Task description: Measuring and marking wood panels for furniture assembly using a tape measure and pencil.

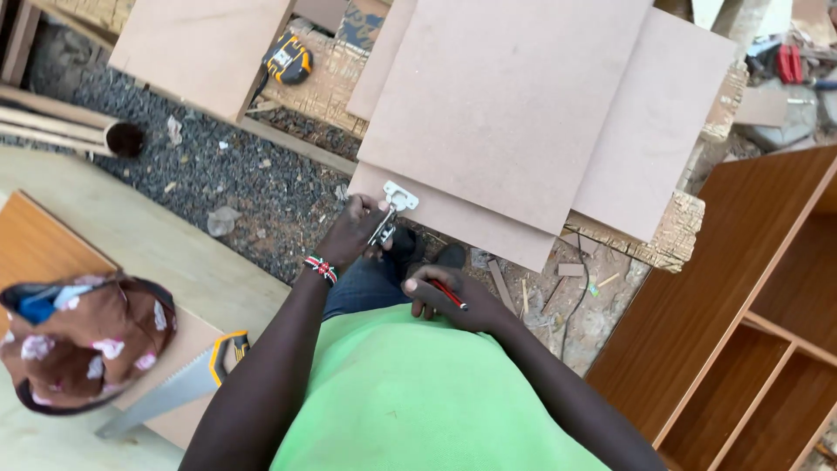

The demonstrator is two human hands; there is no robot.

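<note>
The left hand [353, 231] had its fingers clamped on a metal hinge [392, 209], which lay just beyond them against the board's [453, 218] near edge. The right hand [453, 301], nearer the body, pinched a red pencil [449, 294].

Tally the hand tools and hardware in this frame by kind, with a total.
Metal cabinet hinge, held by the left hand: 1
Red pencil, in the right hand: 1
Handsaw: 1
Yellow-and-black tape measure: 1
Total: 4

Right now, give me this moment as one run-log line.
left hand: holds metal hinge at board edge | right hand: holds red pencil | handsaw: on left bench
</note>
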